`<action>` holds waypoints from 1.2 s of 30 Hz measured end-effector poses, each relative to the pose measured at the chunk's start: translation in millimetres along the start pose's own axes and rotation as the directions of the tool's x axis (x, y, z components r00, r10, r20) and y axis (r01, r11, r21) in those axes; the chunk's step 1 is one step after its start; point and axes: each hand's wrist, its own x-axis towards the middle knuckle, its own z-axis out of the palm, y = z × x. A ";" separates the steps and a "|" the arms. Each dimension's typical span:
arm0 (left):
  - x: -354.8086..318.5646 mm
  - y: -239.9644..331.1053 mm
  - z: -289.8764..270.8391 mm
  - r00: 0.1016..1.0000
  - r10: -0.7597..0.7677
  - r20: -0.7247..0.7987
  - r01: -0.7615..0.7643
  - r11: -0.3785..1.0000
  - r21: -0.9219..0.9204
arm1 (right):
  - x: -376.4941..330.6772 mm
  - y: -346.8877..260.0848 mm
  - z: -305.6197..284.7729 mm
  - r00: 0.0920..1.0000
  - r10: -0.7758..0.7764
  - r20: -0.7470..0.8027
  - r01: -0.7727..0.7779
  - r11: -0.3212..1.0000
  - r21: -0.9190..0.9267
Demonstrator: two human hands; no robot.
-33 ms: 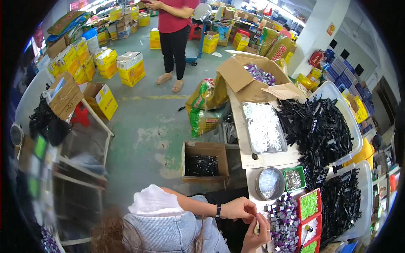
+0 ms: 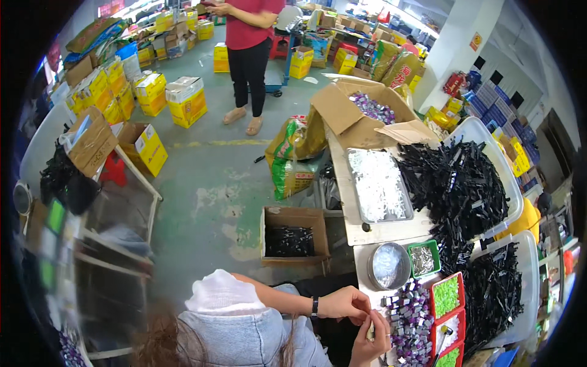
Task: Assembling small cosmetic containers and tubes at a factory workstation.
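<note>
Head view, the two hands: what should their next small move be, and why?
Perhaps part the fingertips slightly: the left hand and right hand come together beside the purple-and-silver pieces, and whatever may be between their fingers is too hidden to tell.

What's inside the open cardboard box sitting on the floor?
The cardboard box holds a heap of slim black pieces. They cover most of its bottom, so whatever lies beneath them can't be seen.
</note>
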 end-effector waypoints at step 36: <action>49.2 45.9 3.9 0.973 -0.214 0.090 0.225 0.965 -0.136 | 66.9 23.0 -47.8 0.984 0.034 0.172 -0.063 0.985 0.161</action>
